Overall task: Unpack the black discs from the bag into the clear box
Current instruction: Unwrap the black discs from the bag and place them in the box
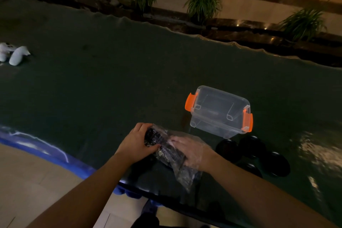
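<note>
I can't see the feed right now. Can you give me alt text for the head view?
Both hands work a clear plastic bag of black discs on a dark table: the left hand grips it from outside, the right hand is inside. The clear box with orange latches sits just beyond, and several black discs lie loose beside it.

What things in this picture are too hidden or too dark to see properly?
- Head view: the black discs in the bag can't be counted; crinkled plastic and both hands cover them.
- Right hand is inside the bag; its grip is blurred by the plastic.
- Loose discs beside the clear box merge with the dark table; number unclear.
- White objects at the far left are too small and are cut off by the edge.
</note>
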Available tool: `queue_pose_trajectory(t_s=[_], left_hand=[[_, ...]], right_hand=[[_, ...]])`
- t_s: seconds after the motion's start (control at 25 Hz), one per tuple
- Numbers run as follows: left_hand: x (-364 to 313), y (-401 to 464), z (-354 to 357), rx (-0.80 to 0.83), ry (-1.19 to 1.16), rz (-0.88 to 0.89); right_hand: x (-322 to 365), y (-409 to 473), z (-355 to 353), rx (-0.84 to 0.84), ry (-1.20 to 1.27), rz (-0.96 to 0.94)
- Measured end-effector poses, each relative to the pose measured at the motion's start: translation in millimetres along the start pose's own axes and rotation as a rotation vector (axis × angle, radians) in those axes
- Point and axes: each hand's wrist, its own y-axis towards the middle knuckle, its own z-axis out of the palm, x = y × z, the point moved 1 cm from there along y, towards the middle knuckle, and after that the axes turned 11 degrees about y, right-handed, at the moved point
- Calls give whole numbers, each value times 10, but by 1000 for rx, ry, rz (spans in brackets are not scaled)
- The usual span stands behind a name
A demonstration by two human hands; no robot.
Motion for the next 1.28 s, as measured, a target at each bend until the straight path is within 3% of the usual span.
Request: queue_pose_trajectory(t_s=[0.68,0.76,0.92,1.04,1.28], left_hand=[[-7,79,5,82,75,-20],[-31,94,-17,75,244,75],[-128,191,19,189,595,488],[-153,300,61,320,643,450],[-175,377,90,297,733,462]], right_hand=[[37,103,-149,9,68,-24],[62,84,-167,17,32,-39],[131,-92,-236,53,64,-12],[224,-292,-297,91,72,-13],[348,-746,-440,143,-61,11]])
